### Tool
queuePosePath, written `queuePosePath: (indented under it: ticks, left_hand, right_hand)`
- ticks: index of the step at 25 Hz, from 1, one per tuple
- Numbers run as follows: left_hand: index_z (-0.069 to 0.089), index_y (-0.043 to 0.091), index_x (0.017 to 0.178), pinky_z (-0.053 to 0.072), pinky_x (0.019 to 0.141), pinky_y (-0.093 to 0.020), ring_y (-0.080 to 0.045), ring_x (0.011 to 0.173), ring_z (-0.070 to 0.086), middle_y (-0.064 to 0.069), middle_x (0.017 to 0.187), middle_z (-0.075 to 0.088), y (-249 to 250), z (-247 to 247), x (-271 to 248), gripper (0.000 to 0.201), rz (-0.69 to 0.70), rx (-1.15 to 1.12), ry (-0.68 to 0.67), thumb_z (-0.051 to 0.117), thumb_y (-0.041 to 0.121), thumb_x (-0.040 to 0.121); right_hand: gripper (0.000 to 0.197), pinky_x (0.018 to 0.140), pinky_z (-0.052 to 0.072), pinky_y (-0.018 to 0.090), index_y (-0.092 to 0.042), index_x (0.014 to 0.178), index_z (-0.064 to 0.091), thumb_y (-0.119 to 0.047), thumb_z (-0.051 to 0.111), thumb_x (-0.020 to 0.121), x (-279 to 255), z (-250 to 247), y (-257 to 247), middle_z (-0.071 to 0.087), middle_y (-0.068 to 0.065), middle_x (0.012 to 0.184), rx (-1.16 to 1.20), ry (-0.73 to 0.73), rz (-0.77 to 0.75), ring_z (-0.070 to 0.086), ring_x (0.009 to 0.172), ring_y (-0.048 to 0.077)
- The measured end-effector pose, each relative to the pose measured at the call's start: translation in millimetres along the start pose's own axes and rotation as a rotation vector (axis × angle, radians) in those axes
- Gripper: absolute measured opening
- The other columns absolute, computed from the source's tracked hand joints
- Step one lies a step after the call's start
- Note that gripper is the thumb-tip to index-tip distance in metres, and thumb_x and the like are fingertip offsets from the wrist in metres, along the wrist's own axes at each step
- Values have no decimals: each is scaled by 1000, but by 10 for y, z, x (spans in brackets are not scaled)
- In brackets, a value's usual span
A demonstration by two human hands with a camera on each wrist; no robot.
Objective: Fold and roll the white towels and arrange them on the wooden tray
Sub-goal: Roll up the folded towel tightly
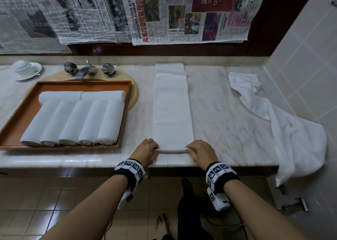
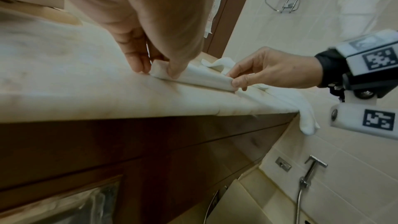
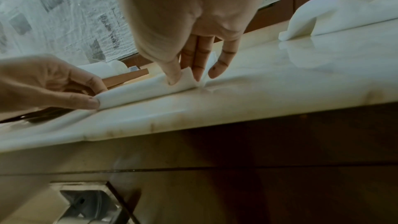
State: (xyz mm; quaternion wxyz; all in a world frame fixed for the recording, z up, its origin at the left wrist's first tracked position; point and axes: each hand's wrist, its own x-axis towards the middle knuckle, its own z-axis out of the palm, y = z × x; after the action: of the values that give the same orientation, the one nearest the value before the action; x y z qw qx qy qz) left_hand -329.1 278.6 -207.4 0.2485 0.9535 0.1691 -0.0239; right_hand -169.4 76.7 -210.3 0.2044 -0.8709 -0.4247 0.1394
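A white towel (image 1: 172,110) lies folded into a long strip on the marble counter, running away from me. My left hand (image 1: 146,149) pinches its near left corner (image 2: 159,71) between thumb and fingers. My right hand (image 1: 199,151) pinches the near right corner (image 3: 186,78). The near edge (image 1: 173,150) is turned over into a first small roll. Left of it stands the wooden tray (image 1: 23,115), holding several rolled white towels (image 1: 76,123). Another white towel (image 1: 284,126) lies crumpled at the right, hanging over the counter edge.
The tray sits over a sink with a metal faucet (image 1: 87,70) behind it. A white cup and saucer (image 1: 25,69) stand at the back left. Newspaper (image 1: 164,13) covers the wall behind. A tiled wall (image 1: 306,66) closes the right side. The counter's front edge (image 1: 73,164) is just below my hands.
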Motion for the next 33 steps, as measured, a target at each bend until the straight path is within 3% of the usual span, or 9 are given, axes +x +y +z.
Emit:
queuePosePath:
  ticks: [8, 15, 18, 21, 24, 28, 30, 33]
  left_hand:
    - [63, 10, 92, 34, 67, -22, -17, 74, 50, 4, 81, 57, 4, -56, 27, 5, -97, -112, 51, 64, 11, 87]
    - [69, 9, 93, 45, 80, -27, -22, 91, 60, -7, 96, 65, 45, -82, 134, 11, -222, -99, 57, 61, 15, 90]
    - [69, 12, 95, 46, 80, -28, -22, 93, 59, -4, 98, 63, 122, -110, 195, 12, -287, -35, 29, 60, 17, 91]
    - [68, 11, 96, 48, 77, -30, -24, 89, 60, -3, 102, 55, 200, -55, 204, 10, -251, 73, 55, 59, 12, 92]
    - [68, 10, 101, 46, 76, -28, -24, 91, 59, -3, 109, 54, 275, 80, 165, 20, -175, 152, 13, 53, 2, 92]
    - [63, 10, 105, 46, 78, -28, -21, 97, 54, -4, 106, 56, 295, 120, 92, 20, -132, 146, 49, 55, 19, 89]
    - [63, 10, 107, 47, 80, -30, -21, 98, 54, -4, 105, 57, 270, 106, 103, 22, -126, 155, 28, 55, 24, 91]
    - [65, 11, 110, 48, 81, -31, -22, 102, 52, -5, 107, 59, 236, 47, 170, 22, -94, 213, 2, 55, 19, 92]
  right_hand:
    - [1, 76, 52, 34, -15, 91, 62, -14, 62, 90, 52, -87, 8, 69, 1, 85, 138, -19, 150, 62, 82, 18]
    - [7, 79, 49, 33, -14, 88, 67, -15, 61, 91, 117, -103, -32, 68, 3, 90, 100, -28, 176, 60, 86, 21]
    - [8, 71, 45, 30, -15, 92, 65, -20, 59, 93, 126, -78, -40, 62, -1, 97, 2, -7, 216, 56, 90, 20]
    - [3, 62, 37, 28, -13, 93, 61, -11, 59, 91, 116, -7, -74, 53, -3, 98, -104, 45, 119, 50, 91, 17]
    - [20, 50, 46, 30, -9, 72, 62, 9, 71, 69, 48, 162, -102, 56, 1, 80, -76, 88, -39, 57, 74, 20]
    - [11, 55, 52, 27, -13, 72, 62, -13, 73, 69, -13, 174, -107, 58, -1, 77, -100, 78, -127, 57, 74, 16]
    - [13, 54, 53, 29, -13, 73, 65, -12, 77, 69, 9, 139, -83, 61, 0, 77, -91, 71, -126, 59, 76, 18]
    - [9, 54, 52, 34, -8, 77, 68, -5, 73, 71, 85, 105, -70, 64, 4, 78, -89, 56, -113, 61, 80, 24]
